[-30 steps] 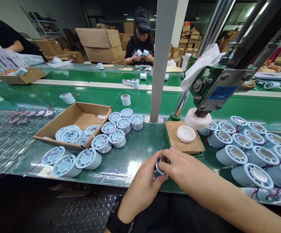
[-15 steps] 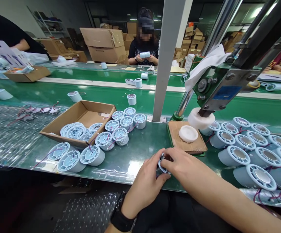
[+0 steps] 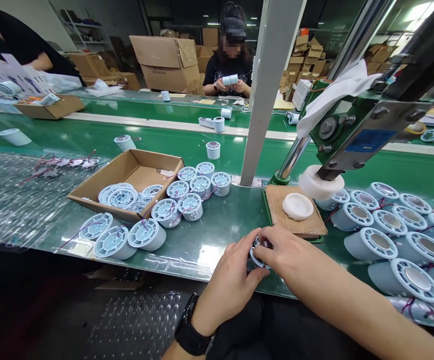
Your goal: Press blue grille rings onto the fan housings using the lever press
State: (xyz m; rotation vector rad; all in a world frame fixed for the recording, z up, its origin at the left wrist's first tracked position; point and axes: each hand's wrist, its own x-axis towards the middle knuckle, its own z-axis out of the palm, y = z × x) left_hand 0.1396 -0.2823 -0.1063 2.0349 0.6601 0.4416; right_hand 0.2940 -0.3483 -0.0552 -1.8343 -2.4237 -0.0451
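A light blue round plastic housing (image 3: pixel 255 258) is at the bench's front edge, mostly covered by my fingers. My left hand (image 3: pixel 229 277), with a black watch at the wrist, wraps round its side, thumb in front. Bent over its top from the right, my right hand (image 3: pixel 285 251) has its fingers closed at the open face; whatever they pinch inside is hidden. Just beyond stands a hand press, its white round head (image 3: pixel 320 182) raised over a white round seat (image 3: pixel 297 206) on a cardboard-covered base (image 3: pixel 274 194).
Several spoked housings (image 3: pixel 148 234) with thin wires stand left, beside an open cardboard box (image 3: pixel 89 196) of light blue rings. Several housings with silver discs (image 3: pixel 384 243) crowd the right. A grey post (image 3: pixel 265 100) rises behind. Across the green line, a person (image 3: pixel 227 70) handles a light blue part.
The view has shifted slightly, so the bench and its contents appear farther right. Both hands stay closed round the housing, with hardly any change in finger position.
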